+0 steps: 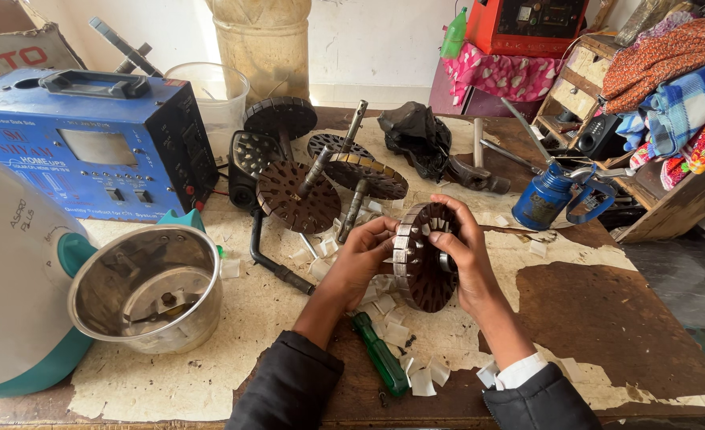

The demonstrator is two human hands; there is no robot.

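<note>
**Slotted core held on edge between my two hands**

Far to my left sit the white-and-teal appliance (10, 263) and the steel jar (147, 287), with the blue power unit (90, 147) behind them — all well apart from what I'm holding. Nearer in, a green-handled screwdriver (380, 365) lies on the worn table (607, 318) just below my left wrist, its long axis running up and away toward that hand.

My left hand (360, 259) is curled partway closed, thumb and fingertips pressed on the near rim of the round slotted core (426, 256). The core stands on edge above the table, its flat face turned toward my right, so its axle line runs across from hand to hand.

My right hand (466, 255) wraps the far side — fingers hooked over the top rim, palm against the face. Both hands touch it; neither is nearer. Similar discs (298, 195) lie beyond, and a blue oil can (545, 199) stands off to the right.
</note>
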